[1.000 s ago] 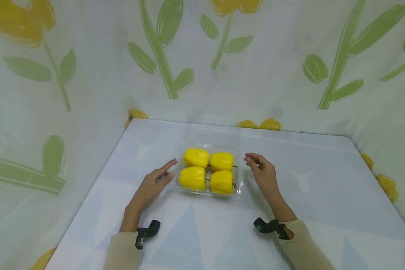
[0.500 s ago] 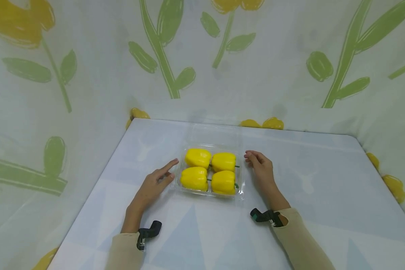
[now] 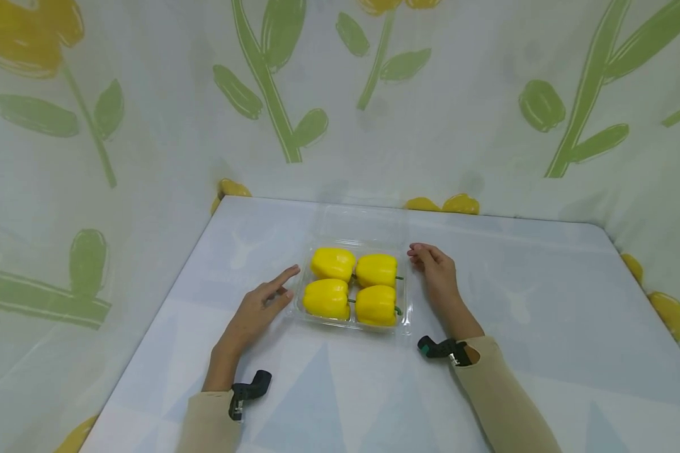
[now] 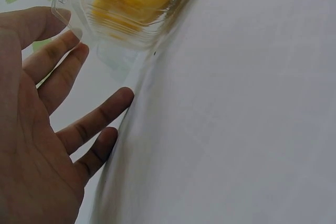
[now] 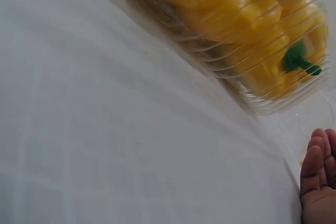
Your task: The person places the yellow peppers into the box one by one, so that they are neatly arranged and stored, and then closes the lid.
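Note:
Several yellow bell peppers (image 3: 326, 299) with green stems lie in a clear plastic clamshell box (image 3: 351, 324). Its transparent lid (image 3: 362, 224) is folded back toward the wall. My left hand (image 3: 256, 313) is at the left side, fingers spread; in the left wrist view, thumb and fingertips (image 4: 58, 22) overlap the clear rim of the box. On the right, my right hand (image 3: 437, 274) hovers beside the back right corner, near the hinge, fingers loosely bent and nothing visible in them. The right wrist view shows its fingers (image 5: 314, 163) apart from the ribbed box wall.
The box stands on a white table (image 3: 515, 327) with pale blue triangles. Behind it and to the left rise cloth walls (image 3: 464, 132) printed with green stems and yellow flowers. A black wrist camera (image 3: 251, 390) is strapped on each wrist.
My right hand has moved slightly away from me along the right side of the box, toward the lid hinge. The left hand, box and peppers stay nearly where they were.

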Demonstrator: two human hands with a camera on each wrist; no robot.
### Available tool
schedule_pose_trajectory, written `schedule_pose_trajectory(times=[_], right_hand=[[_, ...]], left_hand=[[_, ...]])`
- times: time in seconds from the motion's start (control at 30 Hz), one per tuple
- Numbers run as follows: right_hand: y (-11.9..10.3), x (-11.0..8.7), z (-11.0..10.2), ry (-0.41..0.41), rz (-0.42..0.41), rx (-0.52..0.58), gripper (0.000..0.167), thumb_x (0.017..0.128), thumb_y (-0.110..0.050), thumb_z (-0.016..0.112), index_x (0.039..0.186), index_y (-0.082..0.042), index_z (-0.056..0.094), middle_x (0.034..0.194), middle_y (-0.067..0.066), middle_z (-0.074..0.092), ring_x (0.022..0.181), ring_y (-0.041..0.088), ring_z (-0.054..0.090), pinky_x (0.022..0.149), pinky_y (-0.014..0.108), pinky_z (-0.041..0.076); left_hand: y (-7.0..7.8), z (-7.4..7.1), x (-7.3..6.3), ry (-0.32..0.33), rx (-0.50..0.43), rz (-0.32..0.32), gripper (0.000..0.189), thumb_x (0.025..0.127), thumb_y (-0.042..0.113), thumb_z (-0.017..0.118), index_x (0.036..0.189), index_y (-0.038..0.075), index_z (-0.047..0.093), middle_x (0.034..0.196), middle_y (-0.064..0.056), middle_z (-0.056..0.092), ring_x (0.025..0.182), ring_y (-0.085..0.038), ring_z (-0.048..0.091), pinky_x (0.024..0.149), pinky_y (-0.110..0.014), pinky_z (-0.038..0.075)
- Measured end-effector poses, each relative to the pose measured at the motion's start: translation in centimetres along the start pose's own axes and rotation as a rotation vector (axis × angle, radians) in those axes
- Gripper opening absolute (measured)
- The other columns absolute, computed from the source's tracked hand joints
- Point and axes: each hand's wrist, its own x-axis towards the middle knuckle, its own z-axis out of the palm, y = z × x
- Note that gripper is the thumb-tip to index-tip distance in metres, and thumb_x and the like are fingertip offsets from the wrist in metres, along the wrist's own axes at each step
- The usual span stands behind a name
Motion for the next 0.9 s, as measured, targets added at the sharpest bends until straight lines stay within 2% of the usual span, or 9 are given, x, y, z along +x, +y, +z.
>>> schedule_pose_trajectory(times=[0.27, 0.7, 0.9], right_hand=[[-0.1, 0.7, 0.3, -0.023, 0.014, -0.024, 0.043, 0.103, -0.043, 0.054, 0.124, -0.008, 0.066, 0.116, 0.006, 0.066, 0.102, 0.020, 0.059, 0.090, 0.023, 0.049], [-0.2, 1.9, 0.4, -0.035, -0.005, 0.004, 0.040, 0.103, -0.037, 0.055, 0.122, -0.004, 0.067, 0.112, 0.009, 0.066, 0.101, 0.020, 0.060, 0.090, 0.024, 0.050], [-0.2, 2.2, 0.6, -0.035, 0.004, -0.081, 0.047, 0.097, -0.051, 0.061, 0.122, -0.012, 0.067, 0.113, 0.005, 0.066, 0.103, 0.019, 0.059, 0.095, 0.028, 0.048]], left_hand=[[0.1, 0.1, 0.0, -0.005, 0.000, 0.007, 0.050, 0.101, 0.046, 0.054, 0.150, 0.044, 0.043, 0.120, -0.002, 0.067, 0.111, -0.026, 0.056, 0.096, -0.061, 0.042], [0.3, 0.0, 0.0, -0.015, 0.013, -0.006, 0.050, 0.102, 0.047, 0.054, 0.150, 0.046, 0.042, 0.117, -0.002, 0.067, 0.112, -0.027, 0.056, 0.097, -0.062, 0.041], [0.2, -0.1, 0.0, -0.010, 0.013, 0.003, 0.050, 0.102, 0.047, 0.054, 0.150, 0.045, 0.042, 0.117, -0.002, 0.067, 0.110, -0.027, 0.056, 0.096, -0.060, 0.042]])
